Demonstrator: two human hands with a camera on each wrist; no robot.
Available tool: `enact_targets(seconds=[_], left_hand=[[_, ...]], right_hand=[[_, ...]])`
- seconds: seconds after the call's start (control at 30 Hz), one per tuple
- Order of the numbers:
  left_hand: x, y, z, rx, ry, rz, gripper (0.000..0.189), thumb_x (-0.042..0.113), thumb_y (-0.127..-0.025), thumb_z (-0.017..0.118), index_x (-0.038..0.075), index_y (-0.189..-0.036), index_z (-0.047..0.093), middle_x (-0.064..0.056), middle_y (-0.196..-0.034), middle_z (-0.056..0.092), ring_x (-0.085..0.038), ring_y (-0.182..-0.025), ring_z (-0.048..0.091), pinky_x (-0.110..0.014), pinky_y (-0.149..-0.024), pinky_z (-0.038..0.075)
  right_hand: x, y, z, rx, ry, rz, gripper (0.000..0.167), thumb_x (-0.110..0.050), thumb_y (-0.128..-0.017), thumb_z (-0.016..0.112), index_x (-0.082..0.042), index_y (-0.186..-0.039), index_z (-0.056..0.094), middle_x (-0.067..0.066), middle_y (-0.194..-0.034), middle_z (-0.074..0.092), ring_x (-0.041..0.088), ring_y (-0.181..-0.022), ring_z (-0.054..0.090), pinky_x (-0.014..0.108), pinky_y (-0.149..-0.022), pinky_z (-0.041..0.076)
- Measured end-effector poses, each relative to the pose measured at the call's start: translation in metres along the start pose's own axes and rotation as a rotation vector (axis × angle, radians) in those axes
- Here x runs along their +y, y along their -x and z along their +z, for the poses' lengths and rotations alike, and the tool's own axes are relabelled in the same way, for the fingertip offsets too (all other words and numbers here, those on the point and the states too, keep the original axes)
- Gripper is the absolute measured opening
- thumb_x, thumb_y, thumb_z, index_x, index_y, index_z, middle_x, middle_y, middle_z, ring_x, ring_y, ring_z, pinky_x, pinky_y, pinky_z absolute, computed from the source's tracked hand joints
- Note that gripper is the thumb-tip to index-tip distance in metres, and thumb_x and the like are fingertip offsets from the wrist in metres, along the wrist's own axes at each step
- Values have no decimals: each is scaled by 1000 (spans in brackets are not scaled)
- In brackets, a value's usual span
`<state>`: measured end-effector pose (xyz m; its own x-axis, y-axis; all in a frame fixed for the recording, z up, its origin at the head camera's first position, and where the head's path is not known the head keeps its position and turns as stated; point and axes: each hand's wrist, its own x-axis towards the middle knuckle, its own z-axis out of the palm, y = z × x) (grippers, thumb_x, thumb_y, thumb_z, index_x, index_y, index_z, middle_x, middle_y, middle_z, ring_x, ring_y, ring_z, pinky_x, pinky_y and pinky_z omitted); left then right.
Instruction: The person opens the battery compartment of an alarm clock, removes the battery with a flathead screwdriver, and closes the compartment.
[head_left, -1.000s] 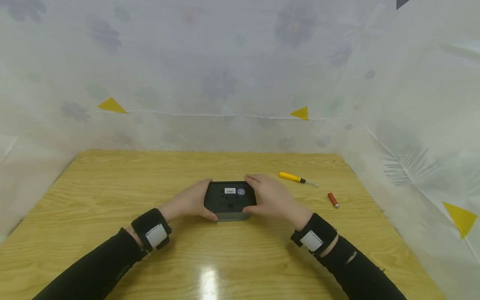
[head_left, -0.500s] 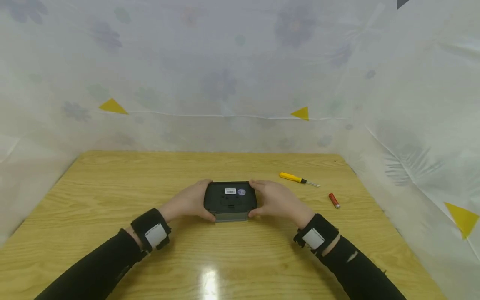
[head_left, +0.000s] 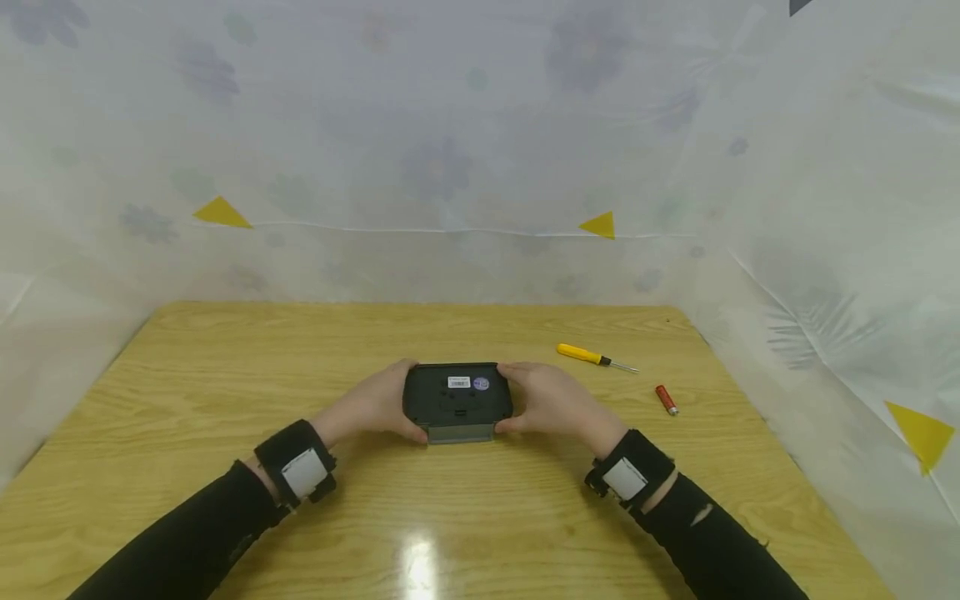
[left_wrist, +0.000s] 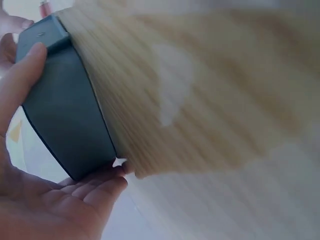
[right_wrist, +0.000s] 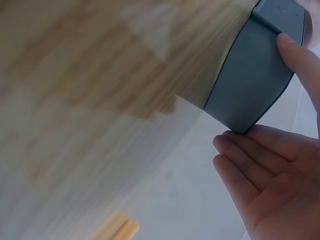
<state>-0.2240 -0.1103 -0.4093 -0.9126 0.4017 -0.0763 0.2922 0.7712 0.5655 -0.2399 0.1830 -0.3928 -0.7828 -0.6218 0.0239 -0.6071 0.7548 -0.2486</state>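
Observation:
A dark grey, box-shaped plastic device lies on the wooden table, its flat face with a white barcode label and a round purple sticker turned up. My left hand grips its left end, thumb at the near edge and fingers at the far corner. At the opposite end, my right hand holds it likewise between thumb and fingers. The device's slanted side shows in the left wrist view, with the thumb on its edge. In the right wrist view, the right fingers touch the far corner of the device.
On the wooden table, a yellow-handled screwdriver lies right of the hands. A red battery lies nearer and farther right. Pale floral sheeting hangs behind and beside the table.
My right hand has shifted a little to the right, from over the device's top face to its right end. The device stays nearly in place. The screwdriver and battery have not moved.

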Motion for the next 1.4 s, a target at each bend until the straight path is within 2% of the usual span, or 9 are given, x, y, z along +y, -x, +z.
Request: enact_targets(seconds=[0.17, 0.3, 0.4, 0.57, 0.73, 0.93, 1.2, 1.4], left_hand=[[-4, 2, 2, 17, 11, -33, 119, 31, -67, 103, -14, -155, 36, -33, -150, 55, -45, -137, 58, -57, -117, 47], [-5, 4, 4, 29, 13, -30, 118, 30, -67, 103, -15, -153, 37, -34, -150, 54, -47, -138, 56, -57, -118, 46], [-6, 6, 5, 36, 51, -33, 116, 29, -68, 102, -14, -154, 37, -34, -152, 52, -48, -141, 54, -57, -119, 45], [-9, 10, 2, 88, 126, 30, 109, 29, -71, 100, -8, -155, 42, -29, -155, 53, -48, -145, 51, -59, -120, 44], [-8, 16, -5, 154, 161, 97, 104, 30, -71, 99, -2, -154, 47, -25, -156, 54, -48, -146, 50, -62, -120, 42], [-6, 23, -11, 229, 149, 134, 104, 33, -71, 98, -2, -155, 48, -25, -158, 52, -48, -147, 48, -65, -120, 40], [-1, 32, -20, 326, 109, 196, 98, 33, -72, 99, 5, -154, 53, -21, -156, 56, -47, -144, 52, -68, -116, 44], [9, 34, -28, 337, 71, 226, 97, 37, -74, 96, 8, -155, 52, -19, -156, 56, -44, -143, 53, -68, -114, 46]], right_hand=[[0, 1, 1, 7, -2, -9, 94, -47, -81, 92, 2, -152, 54, 19, -153, 60, 36, -141, 59, 49, -119, 48], [1, 3, 3, 10, 13, -29, 92, -49, -82, 91, 2, -151, 56, 19, -152, 61, 35, -140, 60, 49, -118, 49], [1, 4, 4, 14, 18, -36, 91, -50, -83, 90, 2, -150, 57, 19, -151, 62, 35, -140, 61, 49, -118, 49], [4, 7, 4, 24, 8, -27, 90, -51, -83, 90, 0, -150, 58, 17, -150, 63, 35, -139, 61, 50, -117, 49], [4, 9, 1, 23, 4, -36, 88, -52, -83, 89, -2, -149, 60, 16, -149, 64, 35, -138, 62, 50, -117, 50], [0, 8, -1, 13, -15, -58, 86, -53, -82, 90, -2, -146, 63, 16, -147, 66, 35, -137, 63, 50, -116, 50], [-9, 4, 1, -1, -37, -102, 83, -51, -81, 91, 0, -142, 66, 16, -143, 69, 34, -134, 65, 49, -114, 52], [-14, -1, 7, -24, -45, -103, 82, -54, -81, 90, -3, -141, 67, 14, -142, 70, 31, -132, 66, 46, -114, 53]])
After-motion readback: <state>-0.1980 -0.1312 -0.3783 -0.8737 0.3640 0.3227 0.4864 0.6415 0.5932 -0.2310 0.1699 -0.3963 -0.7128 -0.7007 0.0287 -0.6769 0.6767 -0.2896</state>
